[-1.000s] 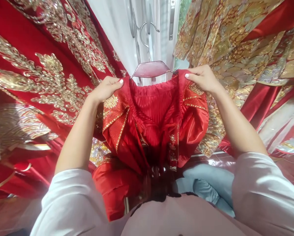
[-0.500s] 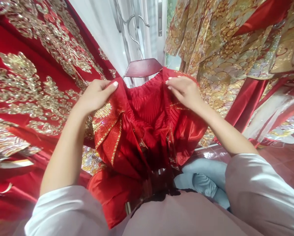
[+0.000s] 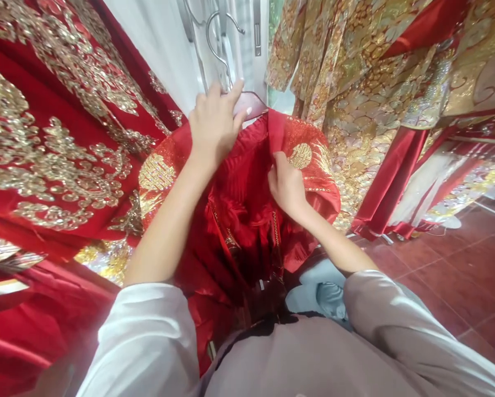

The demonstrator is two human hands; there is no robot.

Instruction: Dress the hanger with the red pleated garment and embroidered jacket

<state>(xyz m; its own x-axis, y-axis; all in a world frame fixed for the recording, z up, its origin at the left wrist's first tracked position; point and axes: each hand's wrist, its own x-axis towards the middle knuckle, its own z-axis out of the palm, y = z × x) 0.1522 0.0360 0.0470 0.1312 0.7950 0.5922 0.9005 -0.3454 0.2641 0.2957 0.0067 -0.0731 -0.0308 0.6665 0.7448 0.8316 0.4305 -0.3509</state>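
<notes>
A red embroidered jacket (image 3: 247, 165) with gold round patches on its shoulders hangs on a clothes hanger (image 3: 251, 102) with a metal hook. My left hand (image 3: 214, 118) is over the hanger's left half, thumb and forefinger apart; it hides that part of the hanger and the collar beneath. Whether its fingertips touch the hanger, I cannot tell. On the right side of the neck opening, my right hand (image 3: 288, 182) is closed on the jacket's smooth red front band, just below the shoulder.
A red gown with gold sequins (image 3: 65, 143) hangs close on the left. Gold patterned garments (image 3: 355, 99) hang on the right. Behind the hanger are a white curtain (image 3: 156, 38) and a metal frame. Red tiles (image 3: 450, 264) cover the floor at right.
My left hand has left the jacket's left shoulder and moved up and right to the hanger. My right hand has slid down the front band, uncovering the right shoulder's gold patch.
</notes>
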